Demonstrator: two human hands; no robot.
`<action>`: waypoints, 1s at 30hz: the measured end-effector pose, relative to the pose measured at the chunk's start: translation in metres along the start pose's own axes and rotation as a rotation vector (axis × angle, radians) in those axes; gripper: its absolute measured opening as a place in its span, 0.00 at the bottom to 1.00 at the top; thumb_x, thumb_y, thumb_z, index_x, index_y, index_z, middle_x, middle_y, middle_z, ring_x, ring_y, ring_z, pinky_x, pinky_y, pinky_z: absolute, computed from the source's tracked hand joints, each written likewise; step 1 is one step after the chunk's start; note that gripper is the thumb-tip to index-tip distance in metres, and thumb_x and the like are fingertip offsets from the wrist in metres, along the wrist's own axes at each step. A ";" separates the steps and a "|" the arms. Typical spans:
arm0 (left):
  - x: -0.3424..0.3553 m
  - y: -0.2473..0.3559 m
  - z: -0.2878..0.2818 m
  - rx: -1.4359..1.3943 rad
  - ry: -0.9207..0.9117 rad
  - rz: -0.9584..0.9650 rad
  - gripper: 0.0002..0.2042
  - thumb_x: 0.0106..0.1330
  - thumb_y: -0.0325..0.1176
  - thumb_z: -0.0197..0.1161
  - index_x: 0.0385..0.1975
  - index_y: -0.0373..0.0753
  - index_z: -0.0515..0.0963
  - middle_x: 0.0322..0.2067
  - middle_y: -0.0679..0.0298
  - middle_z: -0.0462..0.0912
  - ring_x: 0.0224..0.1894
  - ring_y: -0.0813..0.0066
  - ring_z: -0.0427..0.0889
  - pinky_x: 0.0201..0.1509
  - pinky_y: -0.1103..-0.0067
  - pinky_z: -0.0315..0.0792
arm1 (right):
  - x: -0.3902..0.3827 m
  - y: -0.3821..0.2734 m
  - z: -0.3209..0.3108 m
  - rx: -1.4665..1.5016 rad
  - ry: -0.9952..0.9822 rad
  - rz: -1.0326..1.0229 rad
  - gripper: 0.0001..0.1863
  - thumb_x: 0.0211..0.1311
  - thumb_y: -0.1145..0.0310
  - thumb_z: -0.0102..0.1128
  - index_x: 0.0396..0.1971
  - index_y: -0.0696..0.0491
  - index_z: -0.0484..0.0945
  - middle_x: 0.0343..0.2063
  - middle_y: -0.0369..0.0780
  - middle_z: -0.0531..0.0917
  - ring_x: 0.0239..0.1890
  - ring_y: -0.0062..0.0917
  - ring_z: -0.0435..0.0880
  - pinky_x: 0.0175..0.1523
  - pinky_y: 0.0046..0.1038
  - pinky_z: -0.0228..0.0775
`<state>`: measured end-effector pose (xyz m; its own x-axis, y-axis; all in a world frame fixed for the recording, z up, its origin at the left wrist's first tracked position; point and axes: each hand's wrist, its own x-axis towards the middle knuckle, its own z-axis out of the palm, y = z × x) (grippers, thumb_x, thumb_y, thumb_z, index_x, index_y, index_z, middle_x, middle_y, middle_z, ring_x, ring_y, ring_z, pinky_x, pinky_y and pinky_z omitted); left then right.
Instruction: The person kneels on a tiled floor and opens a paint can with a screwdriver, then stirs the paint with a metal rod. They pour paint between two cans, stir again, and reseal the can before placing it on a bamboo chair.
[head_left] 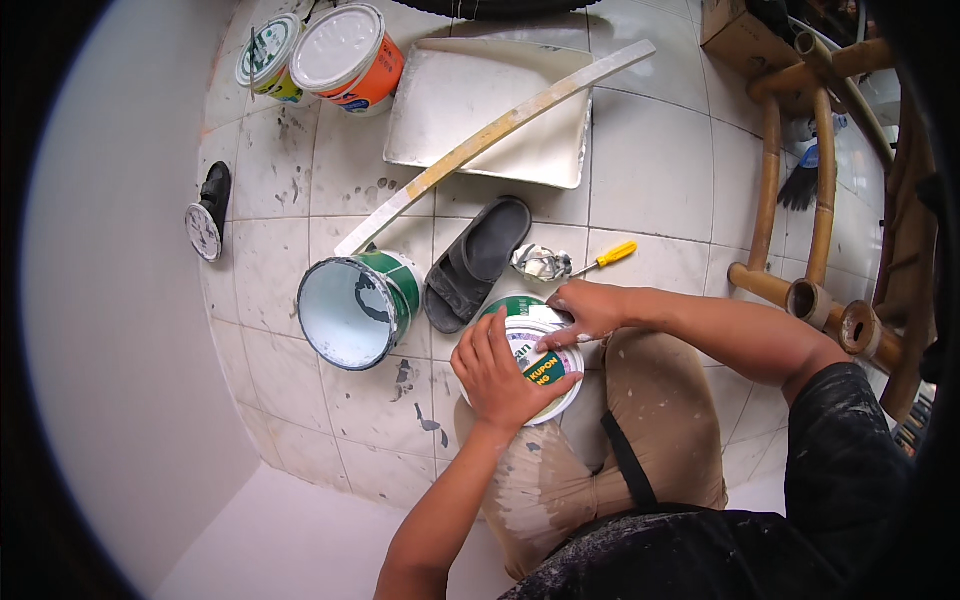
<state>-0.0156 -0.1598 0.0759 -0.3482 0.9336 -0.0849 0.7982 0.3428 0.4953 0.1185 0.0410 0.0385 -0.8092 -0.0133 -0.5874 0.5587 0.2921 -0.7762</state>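
Observation:
A paint pail [518, 306] with a green-and-white side and a printed white lid [524, 345] is tilted toward me against my legs. My left hand [497, 378] lies across the lid, its fingers and thumb spread apart. At the right rim, my right hand [581, 312] grips the pail: the thumb presses on the lid and the other fingers curl over the edge, partly hidden. Just beyond that hand are a yellow-handled screwdriver [615, 254] and a crumpled, paint-smeared whitish object [541, 263].
An open green bucket [346, 313] lies tipped to the left, by a black sandal [478, 262]. A long wooden strip [480, 143] crosses a white paint tray [430, 108]. Two lidded pails [345, 52] stand far left; a bamboo frame [770, 180] is at right.

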 end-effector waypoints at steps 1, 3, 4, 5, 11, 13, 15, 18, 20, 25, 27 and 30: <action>0.000 0.000 -0.001 0.001 0.001 0.000 0.65 0.38 0.75 0.82 0.73 0.36 0.67 0.64 0.54 0.73 0.70 0.50 0.67 0.74 0.52 0.56 | -0.001 0.000 0.001 0.007 0.060 -0.054 0.42 0.61 0.33 0.75 0.34 0.68 0.85 0.25 0.57 0.86 0.27 0.45 0.86 0.38 0.43 0.78; 0.000 0.001 -0.001 0.000 0.007 0.001 0.65 0.38 0.75 0.83 0.73 0.36 0.67 0.64 0.54 0.73 0.70 0.50 0.67 0.74 0.52 0.57 | -0.002 0.002 0.003 -0.021 0.047 -0.037 0.42 0.61 0.33 0.75 0.34 0.68 0.85 0.25 0.56 0.86 0.27 0.44 0.86 0.38 0.43 0.78; 0.000 0.000 0.000 0.000 0.013 0.005 0.65 0.38 0.74 0.83 0.73 0.36 0.67 0.64 0.54 0.73 0.70 0.49 0.67 0.74 0.52 0.57 | -0.001 0.003 0.003 -0.040 0.055 -0.058 0.41 0.61 0.34 0.75 0.33 0.67 0.86 0.24 0.56 0.85 0.26 0.43 0.85 0.37 0.43 0.78; -0.001 0.000 0.000 -0.001 0.014 0.009 0.65 0.38 0.74 0.83 0.73 0.36 0.67 0.64 0.53 0.73 0.70 0.49 0.67 0.74 0.52 0.57 | -0.001 0.003 0.003 -0.044 0.053 -0.071 0.41 0.61 0.34 0.76 0.32 0.67 0.86 0.24 0.56 0.85 0.25 0.43 0.85 0.36 0.43 0.77; -0.004 0.000 0.002 0.009 0.019 0.007 0.66 0.37 0.75 0.83 0.73 0.36 0.66 0.65 0.53 0.72 0.70 0.49 0.67 0.74 0.52 0.57 | 0.000 -0.003 0.004 -0.084 0.084 -0.027 0.39 0.61 0.36 0.76 0.30 0.67 0.86 0.24 0.58 0.85 0.27 0.50 0.87 0.38 0.45 0.79; -0.004 0.001 0.002 0.017 0.031 0.012 0.66 0.37 0.75 0.82 0.73 0.36 0.66 0.65 0.53 0.72 0.70 0.49 0.67 0.74 0.52 0.57 | -0.003 -0.011 0.005 -0.132 0.132 0.009 0.39 0.61 0.36 0.77 0.30 0.67 0.86 0.26 0.59 0.86 0.31 0.53 0.88 0.40 0.46 0.80; -0.004 0.002 0.002 0.025 0.040 0.012 0.65 0.37 0.76 0.81 0.73 0.36 0.67 0.65 0.54 0.72 0.70 0.49 0.68 0.74 0.52 0.57 | -0.008 -0.022 0.004 -0.174 0.149 0.058 0.39 0.60 0.37 0.77 0.31 0.67 0.86 0.28 0.59 0.87 0.34 0.54 0.89 0.43 0.46 0.82; -0.004 0.003 0.003 0.048 0.057 0.010 0.64 0.38 0.79 0.79 0.72 0.37 0.68 0.64 0.55 0.73 0.69 0.50 0.68 0.73 0.53 0.58 | -0.013 -0.041 0.002 -0.249 0.165 0.143 0.36 0.60 0.38 0.78 0.36 0.65 0.87 0.34 0.58 0.89 0.41 0.54 0.91 0.48 0.46 0.84; -0.005 0.004 0.003 0.061 0.054 0.008 0.65 0.38 0.80 0.78 0.72 0.37 0.68 0.65 0.55 0.72 0.69 0.51 0.68 0.72 0.54 0.58 | -0.016 -0.053 0.004 -0.316 0.172 0.234 0.34 0.59 0.40 0.79 0.42 0.62 0.88 0.39 0.56 0.91 0.46 0.51 0.92 0.52 0.46 0.85; -0.006 0.006 0.002 0.047 0.069 0.012 0.65 0.37 0.79 0.78 0.73 0.39 0.68 0.66 0.56 0.72 0.71 0.51 0.67 0.74 0.53 0.58 | -0.023 -0.064 0.007 -0.359 0.208 0.255 0.32 0.62 0.41 0.77 0.44 0.60 0.88 0.40 0.54 0.91 0.46 0.50 0.92 0.52 0.46 0.85; -0.005 0.007 0.002 0.058 0.072 0.033 0.64 0.38 0.78 0.79 0.73 0.40 0.68 0.66 0.56 0.71 0.72 0.52 0.67 0.74 0.52 0.58 | -0.028 -0.060 0.009 -0.343 0.246 0.238 0.32 0.62 0.41 0.76 0.45 0.60 0.88 0.40 0.54 0.91 0.46 0.50 0.92 0.52 0.47 0.85; -0.005 0.009 0.001 0.094 0.050 0.067 0.62 0.40 0.76 0.79 0.73 0.41 0.69 0.67 0.57 0.72 0.72 0.52 0.67 0.74 0.52 0.57 | -0.032 -0.050 0.020 -0.247 0.281 0.251 0.33 0.63 0.39 0.74 0.43 0.59 0.89 0.40 0.54 0.91 0.45 0.51 0.92 0.53 0.47 0.85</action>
<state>-0.0063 -0.1617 0.0798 -0.3149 0.9491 -0.0105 0.8620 0.2906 0.4154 0.1201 0.0076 0.0920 -0.6911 0.3375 -0.6391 0.7116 0.4726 -0.5198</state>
